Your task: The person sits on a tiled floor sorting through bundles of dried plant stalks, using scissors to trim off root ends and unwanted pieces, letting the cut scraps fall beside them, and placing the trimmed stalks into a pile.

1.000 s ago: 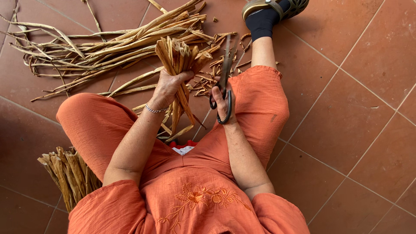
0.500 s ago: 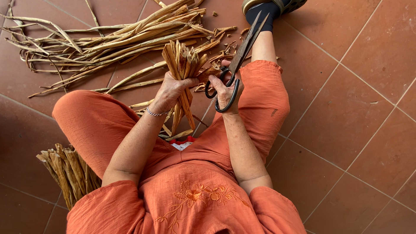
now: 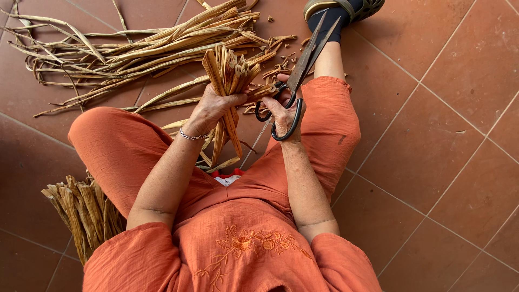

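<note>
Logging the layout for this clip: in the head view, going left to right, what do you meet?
Bundle of dried stalks on the floor → left hand gripping a bunch of cut stalks → right hand → large black scissors, blades open → bare tiled floor.

The floor (image 3: 432, 146) was laid in large terracotta-red square tiles set diagonally with pale grout lines, lit by soft even daylight, with small dry scraps (image 3: 459, 131) scattered on it and no walls, furniture or windows in view
</note>
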A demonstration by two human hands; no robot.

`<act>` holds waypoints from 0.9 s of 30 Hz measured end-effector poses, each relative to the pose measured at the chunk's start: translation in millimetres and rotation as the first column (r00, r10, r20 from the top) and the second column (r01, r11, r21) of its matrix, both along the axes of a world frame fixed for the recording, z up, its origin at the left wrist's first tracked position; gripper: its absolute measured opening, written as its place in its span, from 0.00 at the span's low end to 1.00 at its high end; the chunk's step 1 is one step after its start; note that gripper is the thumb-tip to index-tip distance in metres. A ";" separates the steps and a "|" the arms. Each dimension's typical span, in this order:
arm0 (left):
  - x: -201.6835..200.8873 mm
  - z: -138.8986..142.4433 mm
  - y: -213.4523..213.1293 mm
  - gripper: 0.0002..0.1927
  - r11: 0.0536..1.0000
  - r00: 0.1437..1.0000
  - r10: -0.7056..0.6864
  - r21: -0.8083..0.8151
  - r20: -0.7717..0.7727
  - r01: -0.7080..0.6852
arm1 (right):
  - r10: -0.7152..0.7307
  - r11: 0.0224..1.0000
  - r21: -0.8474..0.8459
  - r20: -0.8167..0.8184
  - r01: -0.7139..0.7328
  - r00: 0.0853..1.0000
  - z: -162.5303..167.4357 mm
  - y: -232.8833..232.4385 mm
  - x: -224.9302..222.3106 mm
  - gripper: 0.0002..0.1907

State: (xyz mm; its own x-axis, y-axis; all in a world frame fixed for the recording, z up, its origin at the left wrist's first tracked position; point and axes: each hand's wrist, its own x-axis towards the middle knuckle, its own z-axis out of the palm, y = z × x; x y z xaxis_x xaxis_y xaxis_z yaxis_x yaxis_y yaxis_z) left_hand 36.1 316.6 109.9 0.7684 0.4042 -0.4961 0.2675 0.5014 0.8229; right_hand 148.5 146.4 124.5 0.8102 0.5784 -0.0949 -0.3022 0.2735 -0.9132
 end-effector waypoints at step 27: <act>-0.6 1.8 -25.6 0.10 0.991 0.999 -0.009 0.135 0.048 0.002 | -0.066 0.981 -0.157 0.298 0.117 0.952 -13.7 -14.9 -7.4 0.30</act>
